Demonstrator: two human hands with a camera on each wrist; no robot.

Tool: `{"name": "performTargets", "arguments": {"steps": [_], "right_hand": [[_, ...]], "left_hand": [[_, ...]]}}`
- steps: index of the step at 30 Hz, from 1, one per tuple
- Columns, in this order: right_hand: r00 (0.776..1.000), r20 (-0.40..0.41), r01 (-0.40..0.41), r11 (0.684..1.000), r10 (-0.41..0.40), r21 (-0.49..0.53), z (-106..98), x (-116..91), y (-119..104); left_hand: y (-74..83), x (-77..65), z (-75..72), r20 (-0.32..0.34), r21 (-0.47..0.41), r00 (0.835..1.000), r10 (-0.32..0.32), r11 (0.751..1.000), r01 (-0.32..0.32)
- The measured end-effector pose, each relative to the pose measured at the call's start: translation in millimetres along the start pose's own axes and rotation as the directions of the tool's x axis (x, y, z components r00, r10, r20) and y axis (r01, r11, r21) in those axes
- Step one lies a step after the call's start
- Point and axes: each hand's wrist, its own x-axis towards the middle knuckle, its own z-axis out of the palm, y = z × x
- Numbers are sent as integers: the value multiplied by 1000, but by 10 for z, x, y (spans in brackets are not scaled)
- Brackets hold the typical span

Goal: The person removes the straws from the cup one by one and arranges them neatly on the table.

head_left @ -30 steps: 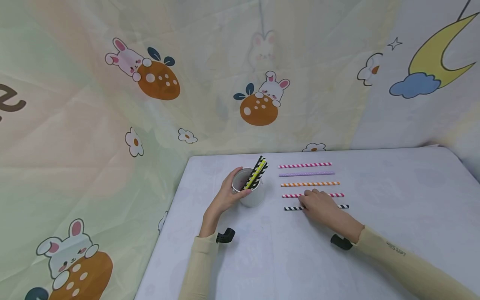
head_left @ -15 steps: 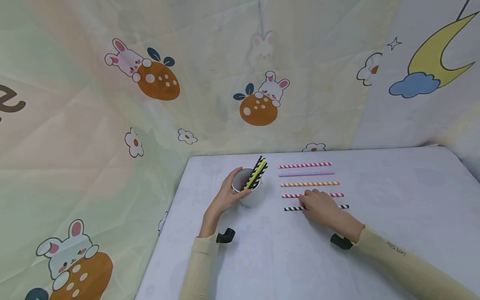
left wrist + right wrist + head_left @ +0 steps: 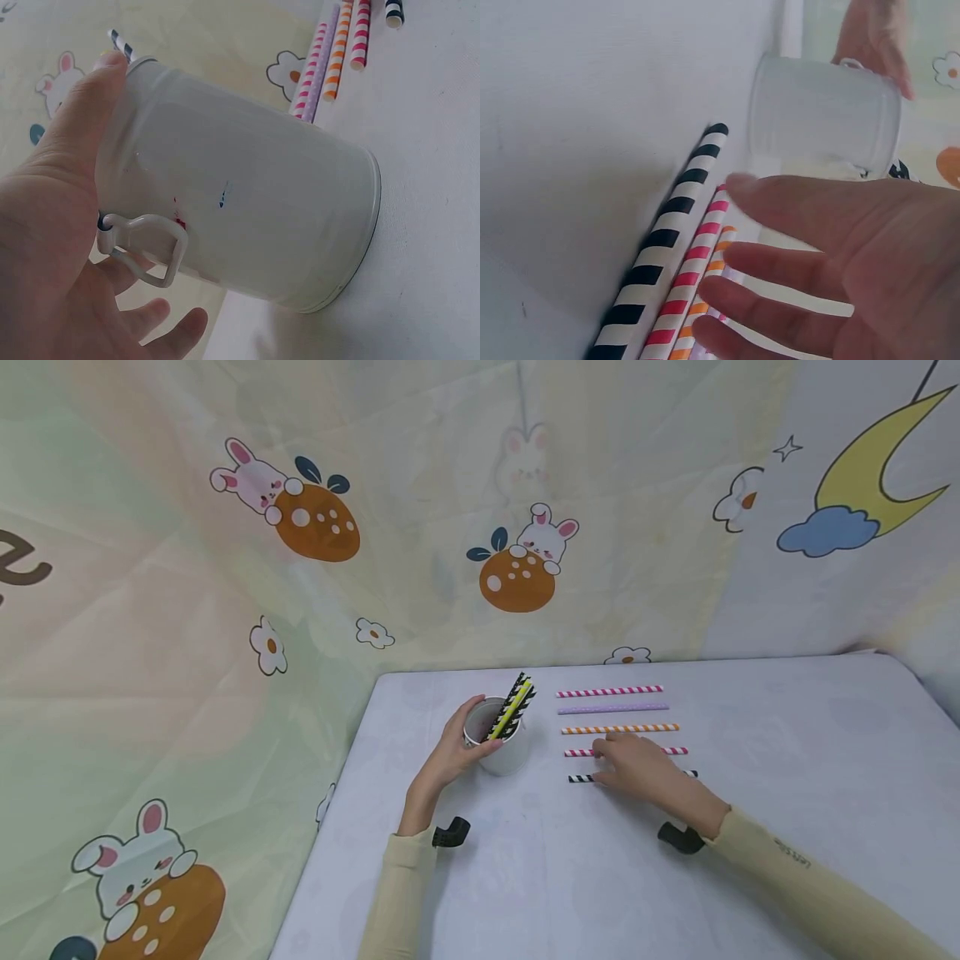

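Observation:
My left hand (image 3: pixel 450 750) grips a white metal pail (image 3: pixel 504 762) by its upper part, thumb at the rim. In the left wrist view, the pail's small looped handle (image 3: pixel 161 251) faces my palm. Black-and-white striped straws and a yellow straw (image 3: pixel 513 710) lean out of the pail's mouth. My right hand (image 3: pixel 641 768) hovers over the front of a row of paper straws, fingers apart and holding nothing. Beneath it lie a black-and-white striped straw (image 3: pixel 660 238) and a red-and-white one (image 3: pixel 685 279); in the head view it hides their middle parts.
Behind these lie an orange-and-white straw (image 3: pixel 621 728), a dotted purple straw (image 3: pixel 613 709) and a pink-and-white straw (image 3: pixel 609 692), roughly parallel. All rest on a white-covered table (image 3: pixel 570 885). A printed cloth backdrop (image 3: pixel 420 460) stands along the table's back and left edges.
My right hand's fingers have spread apart, and the hand has shifted slightly left and away from me over the straws. The left hand and pail have stayed put.

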Motion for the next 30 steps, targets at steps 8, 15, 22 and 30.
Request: {"name": "performTargets", "arguments": {"steps": [8,15,22,30], "right_hand": [[999,-31,-19,989,23,144,-86,15,7],[993,-56,-83,947,106,310,-75,61,-7],[979,-40,-154,847,202,510,-47,177,-45],[958,3,-201,662,287,722,-45,286,-82]], "left_hand": [[-428,130,103,-65,8,998,0,1000,0],[-414,126,97,-64,8,998,-2,1000,3],[-421,125,99,-61,7,998,-12,1000,13],[-430,124,103,-58,0,998,-13,1000,13]]}}
